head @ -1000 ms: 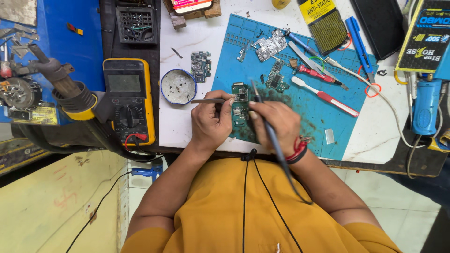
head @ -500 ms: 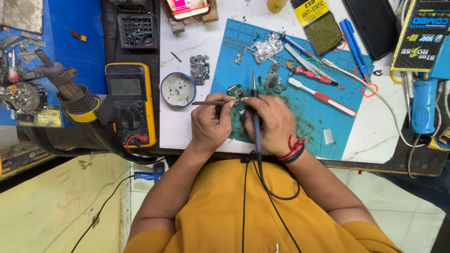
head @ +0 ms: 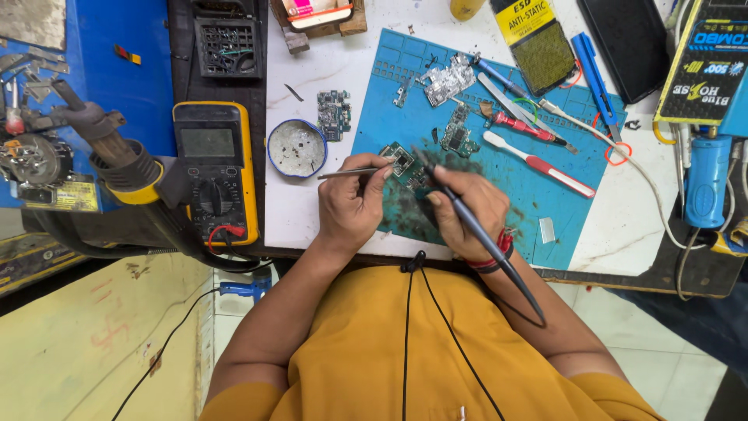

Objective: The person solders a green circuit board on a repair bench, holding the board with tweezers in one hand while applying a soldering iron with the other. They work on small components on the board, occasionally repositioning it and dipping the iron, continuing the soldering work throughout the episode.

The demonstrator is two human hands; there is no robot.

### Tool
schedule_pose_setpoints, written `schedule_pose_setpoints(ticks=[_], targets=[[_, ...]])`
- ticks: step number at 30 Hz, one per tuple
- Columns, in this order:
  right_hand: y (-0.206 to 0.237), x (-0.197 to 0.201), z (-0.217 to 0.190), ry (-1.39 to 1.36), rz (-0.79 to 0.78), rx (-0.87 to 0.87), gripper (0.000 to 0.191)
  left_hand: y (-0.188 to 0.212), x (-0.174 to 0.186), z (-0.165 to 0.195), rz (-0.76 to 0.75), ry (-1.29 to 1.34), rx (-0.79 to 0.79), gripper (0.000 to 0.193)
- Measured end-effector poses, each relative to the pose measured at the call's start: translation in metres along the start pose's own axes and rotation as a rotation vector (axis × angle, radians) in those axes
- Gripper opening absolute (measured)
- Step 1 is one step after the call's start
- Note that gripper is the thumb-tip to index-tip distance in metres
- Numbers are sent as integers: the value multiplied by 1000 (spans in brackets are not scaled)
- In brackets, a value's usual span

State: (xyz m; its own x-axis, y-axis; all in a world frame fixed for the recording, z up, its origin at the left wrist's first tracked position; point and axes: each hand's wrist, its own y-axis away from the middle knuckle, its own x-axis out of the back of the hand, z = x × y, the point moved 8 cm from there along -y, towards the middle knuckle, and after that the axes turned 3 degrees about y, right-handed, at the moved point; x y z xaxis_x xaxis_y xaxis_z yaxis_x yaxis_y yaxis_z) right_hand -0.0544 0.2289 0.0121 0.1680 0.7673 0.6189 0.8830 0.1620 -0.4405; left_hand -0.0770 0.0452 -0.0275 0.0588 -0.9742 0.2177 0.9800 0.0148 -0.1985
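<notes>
Soldering iron (head: 475,234) meets circuit board (head: 403,164) on blue mat (head: 499,187).
Right hand (head: 467,210) grips the iron, tip aimed up-left, handle trailing down-right; left hand (head: 354,206) pinches tweezers (head: 351,173) lying level.

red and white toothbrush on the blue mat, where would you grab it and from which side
Grip the toothbrush on its red handle, the longer half pointing toward the mat's lower right. Probably come from above with fingers across the handle: it lies flat and diagonal, its bristled white end sits nearer the red screwdriver, while the handle end has bare mat around it.

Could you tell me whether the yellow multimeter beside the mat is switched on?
Cannot tell: the yellow multimeter's grey screen shows no readable digits, and its dial position is too small to read.
</notes>
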Motion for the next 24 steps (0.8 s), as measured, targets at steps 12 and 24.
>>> schedule_pose_setpoints(ticks=[12,24], targets=[[2,-3,-2,-62,-21,33,8,-1,0,2,-5,-52,-13,8],[0,-5,-2,-52,-41,23,8,-1,-1,0,-1,-57,-8,7]])
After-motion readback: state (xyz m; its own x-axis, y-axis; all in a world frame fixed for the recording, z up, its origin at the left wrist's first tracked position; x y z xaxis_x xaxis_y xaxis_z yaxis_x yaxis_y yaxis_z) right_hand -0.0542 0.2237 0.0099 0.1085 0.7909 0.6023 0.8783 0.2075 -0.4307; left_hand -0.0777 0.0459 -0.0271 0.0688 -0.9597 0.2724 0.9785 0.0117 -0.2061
